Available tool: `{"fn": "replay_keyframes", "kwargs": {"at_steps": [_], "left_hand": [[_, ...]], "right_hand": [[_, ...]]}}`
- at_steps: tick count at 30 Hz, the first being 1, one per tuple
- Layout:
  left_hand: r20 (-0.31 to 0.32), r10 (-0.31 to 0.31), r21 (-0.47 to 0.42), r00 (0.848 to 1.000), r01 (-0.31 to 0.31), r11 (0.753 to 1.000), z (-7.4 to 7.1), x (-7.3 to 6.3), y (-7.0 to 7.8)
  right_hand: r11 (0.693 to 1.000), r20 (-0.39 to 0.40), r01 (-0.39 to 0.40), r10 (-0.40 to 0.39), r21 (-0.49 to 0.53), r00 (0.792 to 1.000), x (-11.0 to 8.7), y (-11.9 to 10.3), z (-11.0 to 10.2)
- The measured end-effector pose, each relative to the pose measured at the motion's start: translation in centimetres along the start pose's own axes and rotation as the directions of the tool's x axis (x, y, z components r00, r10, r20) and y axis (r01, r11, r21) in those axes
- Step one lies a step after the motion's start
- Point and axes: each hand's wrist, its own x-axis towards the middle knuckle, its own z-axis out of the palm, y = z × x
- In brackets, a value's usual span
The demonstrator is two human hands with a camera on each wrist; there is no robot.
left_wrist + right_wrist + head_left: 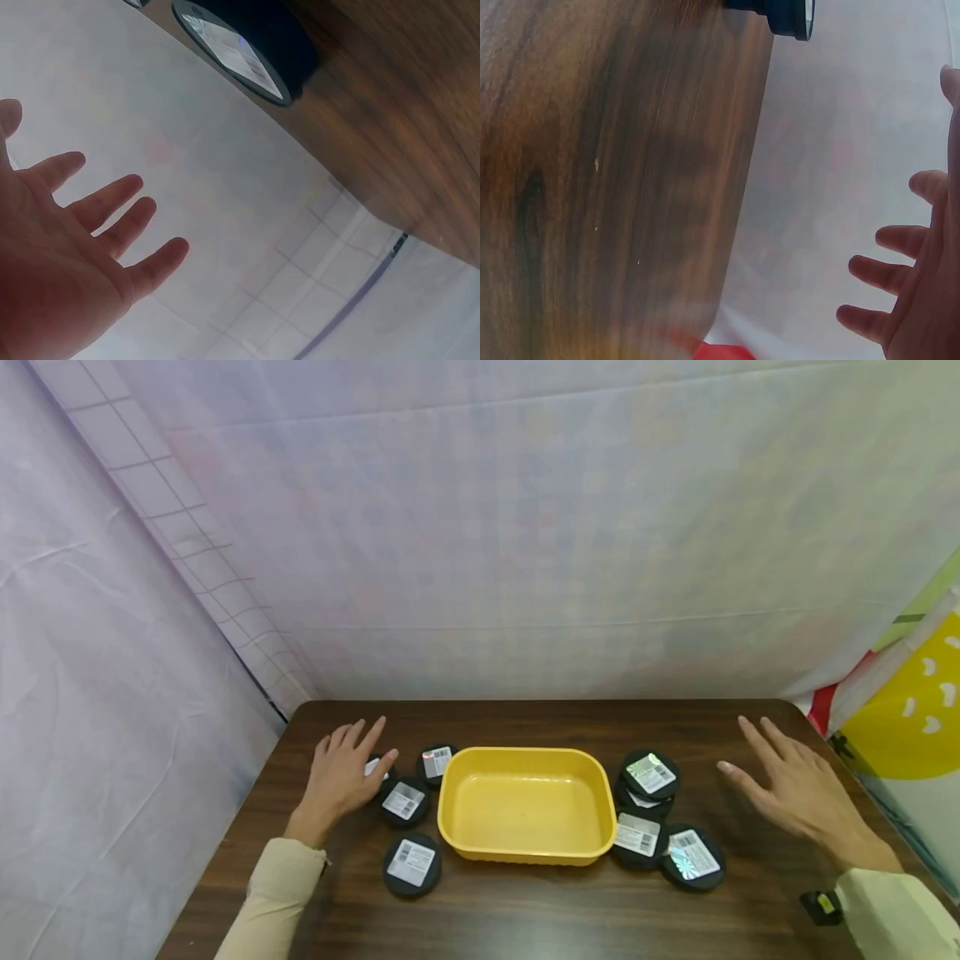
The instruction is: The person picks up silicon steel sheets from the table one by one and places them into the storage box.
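My left hand [342, 774], fingers spread and holding nothing, hovers over the table's left side, partly covering one black round labelled container [377, 766]. Close by it lie more such black discs: one at the back [437, 763], one in the middle [405, 802] and one nearer the front [412, 865]. Between the hands stands a yellow plastic basin [528, 852] with nothing in it. To its right several black discs cluster, the upper one [651, 775] stacked on another. Over the right side my right hand [798, 789] is spread, its fingers apart and free of any object.
The dark wooden table [555, 910] ends at a pale cloth curtain [525, 527] behind it. Another white cloth [97, 693] hangs along the left. A yellow and red patterned cloth [911, 718] is at the right edge.
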Motion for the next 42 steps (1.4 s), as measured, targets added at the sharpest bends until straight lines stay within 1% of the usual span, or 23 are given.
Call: {"fn": "replay_keyframes", "kwargs": {"at_steps": [6, 10, 15, 18, 26, 33, 38, 42], "left_hand": [[0.001, 0.010, -0.041, 1.000, -0.010, 0.999, 0.2, 0.0, 0.7], [0.014, 0.010, -0.066, 1.000, -0.009, 0.998, 0.4, 0.1, 1.2], [0.041, 0.019, -0.090, 0.999, -0.015, 0.996, 0.6, 0.1, 1.8], [0.043, 0.031, -0.111, 0.999, -0.026, 0.993, 0.8, 0.2, 2.0], [0.077, 0.045, -0.167, 0.996, -0.032, 0.986, 1.2, 0.2, 2.9], [0.109, 0.038, -0.213, 0.993, -0.014, 0.977, 1.5, 0.3, 3.8], [0.104, 0.067, -0.229, 0.992, -0.042, 0.972, 1.8, 0.4, 4.4], [0.101, 0.095, -0.239, 0.990, -0.068, 0.969, 1.9, 0.5, 4.8]], "right_hand": [[1.000, 0.009, 0.004, -0.004, -0.010, 1.000, 0.2, -0.4, 0.1], [1.000, 0.022, -0.001, 0.001, -0.011, 1.000, 0.3, -0.7, 0.2], [1.000, 0.061, -0.021, 0.021, -0.001, 0.998, 0.4, -1.0, 0.1], [1.000, 0.076, -0.027, 0.026, 0.007, 0.997, 0.5, -1.2, 0.0], [1.000, 0.061, -0.001, 0.000, 0.014, 0.998, 0.7, -1.3, 0.1], [1.000, 0.065, 0.009, -0.010, 0.022, 0.998, 0.8, -1.5, 0.4], [1.000, 0.072, 0.000, -0.002, 0.029, 0.997, 0.9, -1.5, 0.5], [0.999, 0.063, -0.008, 0.006, 0.034, 0.998, 1.1, -1.6, 0.8]]}}
